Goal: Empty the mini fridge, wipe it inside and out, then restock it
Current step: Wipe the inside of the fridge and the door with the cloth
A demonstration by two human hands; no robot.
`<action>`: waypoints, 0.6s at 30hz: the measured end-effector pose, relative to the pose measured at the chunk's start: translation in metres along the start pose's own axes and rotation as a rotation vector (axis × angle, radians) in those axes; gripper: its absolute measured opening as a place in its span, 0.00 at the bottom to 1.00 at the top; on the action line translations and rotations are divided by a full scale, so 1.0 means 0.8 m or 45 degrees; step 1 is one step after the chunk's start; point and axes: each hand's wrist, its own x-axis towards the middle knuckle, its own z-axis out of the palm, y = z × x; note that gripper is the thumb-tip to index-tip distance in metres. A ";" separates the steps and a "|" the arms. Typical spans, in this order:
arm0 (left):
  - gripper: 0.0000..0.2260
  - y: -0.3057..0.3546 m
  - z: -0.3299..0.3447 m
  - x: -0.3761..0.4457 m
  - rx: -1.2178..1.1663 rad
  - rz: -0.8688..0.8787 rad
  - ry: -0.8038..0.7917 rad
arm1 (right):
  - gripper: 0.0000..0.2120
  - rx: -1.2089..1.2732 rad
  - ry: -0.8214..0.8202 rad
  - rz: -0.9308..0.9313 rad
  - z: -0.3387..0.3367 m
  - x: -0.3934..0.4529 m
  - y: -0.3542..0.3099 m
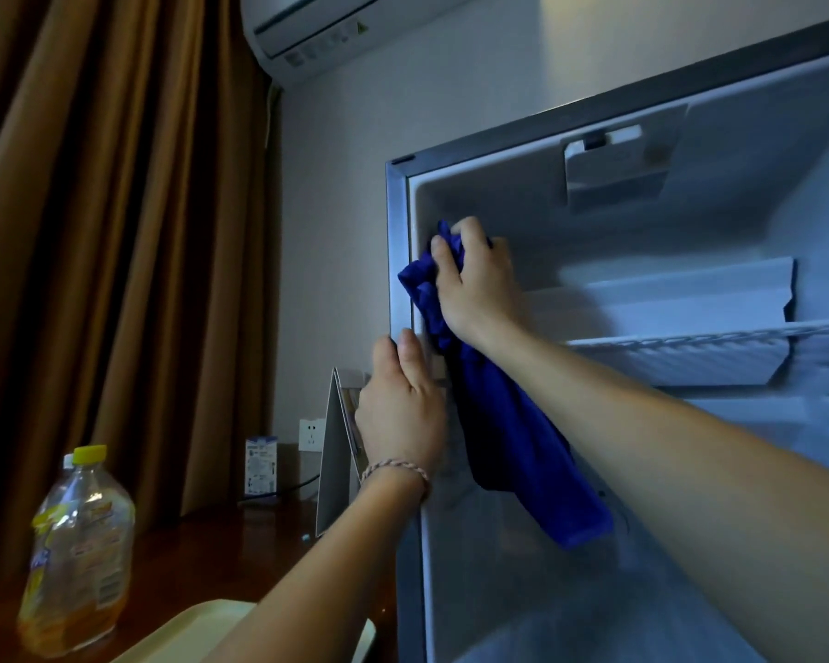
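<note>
Wiping mini fridge (pixel 398 241) upper left inner wall: right hand (pixel 475 279) clutches bunched blue cloth (pixel 498 423); left hand (pixel 400 404) grips frame edge. Best: firm overlapping strokes, top downward, into corners.

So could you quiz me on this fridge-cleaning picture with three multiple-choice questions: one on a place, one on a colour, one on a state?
1. Where is the cloth pressed?
A. fridge's inner left wall
B. curtain
C. tray

2. The bottle cap's colour?
A. red
B. yellow
C. black

3. The fridge shelves in view look?
A. packed
B. bare
C. iced over

Answers:
1 A, the right hand holds it there.
2 B, the cap is yellow.
3 B, nothing shows on them.
</note>
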 end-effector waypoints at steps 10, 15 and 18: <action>0.20 -0.006 0.000 0.002 0.020 0.050 0.033 | 0.13 -0.091 -0.103 0.332 0.013 0.064 0.042; 0.19 -0.005 0.000 0.001 0.001 0.052 0.031 | 0.12 -0.084 -0.139 0.286 -0.002 0.051 0.036; 0.20 -0.004 -0.001 0.001 0.002 0.049 0.037 | 0.10 -0.053 -0.121 0.153 -0.009 0.037 0.026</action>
